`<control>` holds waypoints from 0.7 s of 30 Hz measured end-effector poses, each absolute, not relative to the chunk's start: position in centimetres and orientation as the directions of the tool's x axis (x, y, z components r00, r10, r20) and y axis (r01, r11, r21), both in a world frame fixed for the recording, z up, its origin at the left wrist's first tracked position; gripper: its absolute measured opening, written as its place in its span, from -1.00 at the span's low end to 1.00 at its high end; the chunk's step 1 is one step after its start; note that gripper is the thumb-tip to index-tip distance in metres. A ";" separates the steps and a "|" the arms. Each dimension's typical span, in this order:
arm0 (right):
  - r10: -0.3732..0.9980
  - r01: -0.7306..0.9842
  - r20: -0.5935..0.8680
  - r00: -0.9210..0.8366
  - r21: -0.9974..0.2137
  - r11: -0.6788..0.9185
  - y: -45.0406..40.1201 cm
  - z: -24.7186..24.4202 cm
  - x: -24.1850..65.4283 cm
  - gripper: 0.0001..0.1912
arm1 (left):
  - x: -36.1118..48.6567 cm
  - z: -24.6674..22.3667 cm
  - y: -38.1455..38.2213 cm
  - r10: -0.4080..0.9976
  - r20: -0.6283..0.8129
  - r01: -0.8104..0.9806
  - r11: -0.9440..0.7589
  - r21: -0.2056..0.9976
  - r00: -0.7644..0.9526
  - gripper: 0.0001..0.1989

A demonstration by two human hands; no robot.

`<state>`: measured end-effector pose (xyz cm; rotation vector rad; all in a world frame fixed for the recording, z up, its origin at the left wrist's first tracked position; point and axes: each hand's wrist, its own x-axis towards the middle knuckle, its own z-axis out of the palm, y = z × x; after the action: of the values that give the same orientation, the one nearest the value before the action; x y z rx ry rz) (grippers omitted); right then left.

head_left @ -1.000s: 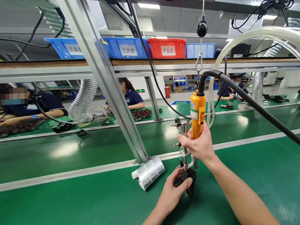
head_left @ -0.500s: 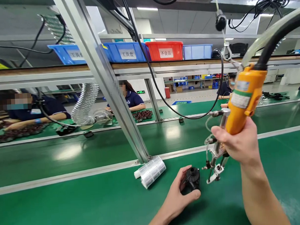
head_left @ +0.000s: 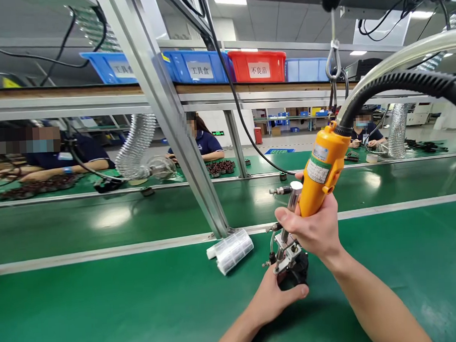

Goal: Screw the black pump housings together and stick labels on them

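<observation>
Slanting right of centre, an orange tool (head_left: 322,172) is gripped by the wrapped right hand (head_left: 316,228), while a black part (head_left: 302,267), lower centre-right, is held in the half-curled left hand (head_left: 273,296).

A silvery roll (head_left: 235,252) lies on the green bench (head_left: 105,307), beside the foot of a slanted metal post (head_left: 165,113). The shelf (head_left: 304,94) above carries a row: two labelled blue bins (head_left: 198,58), a labelled red bin (head_left: 276,68) and a pale blue bin (head_left: 305,71). A black cable (head_left: 236,102) hangs in front. Beyond are a ribbed clear duct (head_left: 134,145), several people (head_left: 207,144) in dark blue and heaps of dark parts (head_left: 221,168).
</observation>
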<state>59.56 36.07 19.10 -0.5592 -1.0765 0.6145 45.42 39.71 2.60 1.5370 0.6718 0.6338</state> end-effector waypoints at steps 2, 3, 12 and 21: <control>0.706 -0.196 0.625 0.332 -0.687 0.700 36.1 19.0 59.4 -0.39 | 45.5 2.9 39.7 0.721 0.051 0.013 -0.084 0.996 0.691 -0.16; 0.710 -0.202 0.622 0.329 -0.688 0.697 36.2 19.0 59.4 -0.40 | 45.5 3.0 39.7 0.714 0.069 0.005 -0.101 0.995 0.697 -0.20; 0.734 -0.108 0.627 0.259 -0.737 0.667 37.5 17.0 58.4 -0.42 | 45.4 2.9 39.7 0.740 0.047 0.064 -0.121 0.991 0.671 -0.39; 0.739 -0.071 0.602 0.303 -0.759 0.647 38.4 15.6 58.5 -0.41 | 45.6 3.6 39.3 0.741 0.050 0.039 -0.102 0.994 0.670 -0.30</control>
<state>58.47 38.39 15.56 -0.6996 -1.1478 0.5993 45.64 39.31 3.58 1.5807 0.6595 0.6696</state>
